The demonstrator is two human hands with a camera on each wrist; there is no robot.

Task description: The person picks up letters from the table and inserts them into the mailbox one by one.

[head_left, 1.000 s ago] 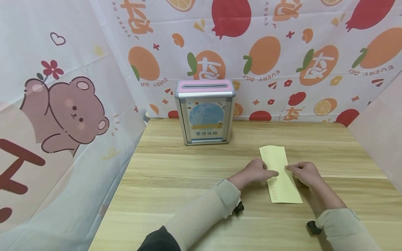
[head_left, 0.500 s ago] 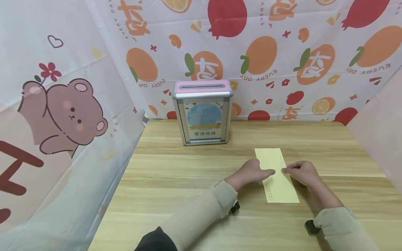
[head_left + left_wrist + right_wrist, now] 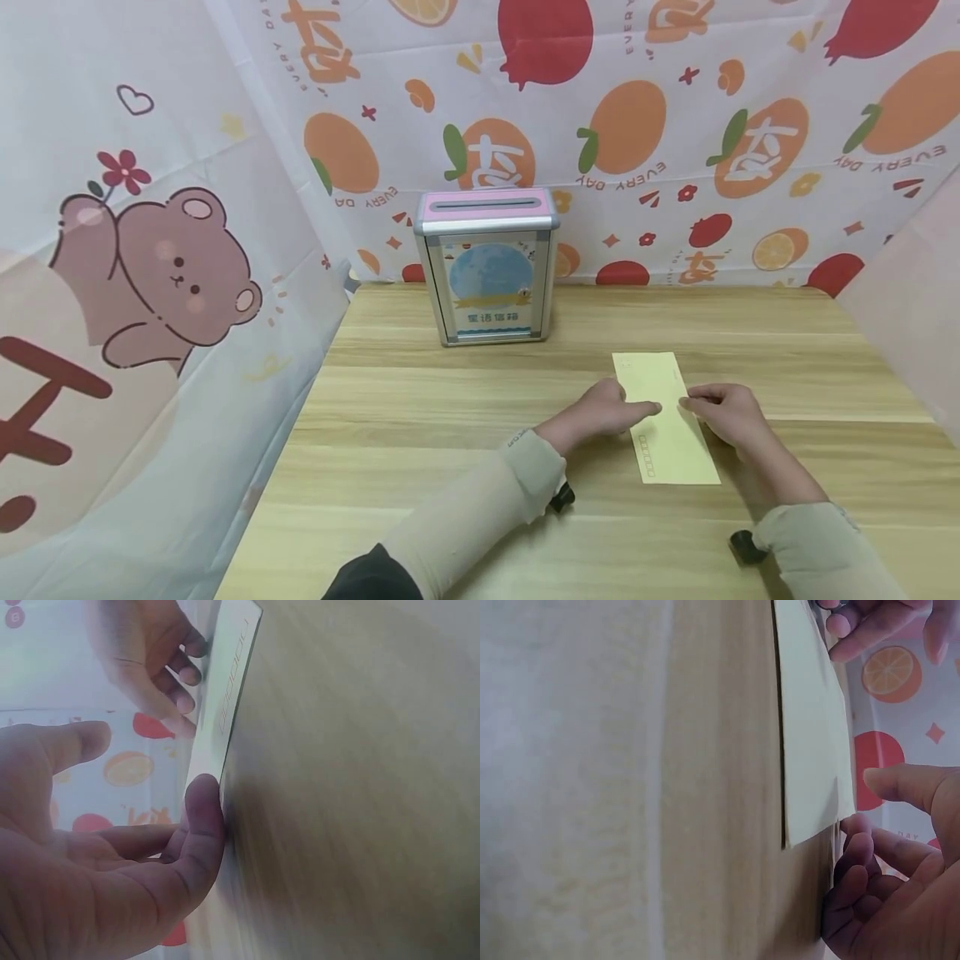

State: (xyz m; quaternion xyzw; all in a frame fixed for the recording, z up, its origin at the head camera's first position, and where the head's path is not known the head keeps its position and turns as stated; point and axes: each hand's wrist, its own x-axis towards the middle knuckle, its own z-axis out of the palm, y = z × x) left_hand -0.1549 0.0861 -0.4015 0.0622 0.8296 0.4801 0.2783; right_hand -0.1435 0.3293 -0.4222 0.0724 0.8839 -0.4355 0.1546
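A pale yellow envelope (image 3: 663, 417) with a row of small red boxes lies lengthwise on the wooden table, right of the middle. At its left edge is my left hand (image 3: 611, 408); in the left wrist view the fingertips (image 3: 202, 791) touch the paper while the thumb stands off above it. My right hand (image 3: 727, 412) is at the opposite edge. Bent fingers (image 3: 855, 859) meet the envelope's border in the right wrist view, and the thumb there points over the paper without touching it. Neither hand plainly pinches the envelope.
Farther back, left of the envelope, a silver letter box (image 3: 491, 271) stands upright with a slot in its pink top. Behind it hangs a fruit-print cloth (image 3: 577, 50), and a bear-print cloth (image 3: 172, 267) closes off the left side.
The envelope has shifted very slightly left, and its far edge now looks straighter. Both hands stay at its sides, nearly in place.
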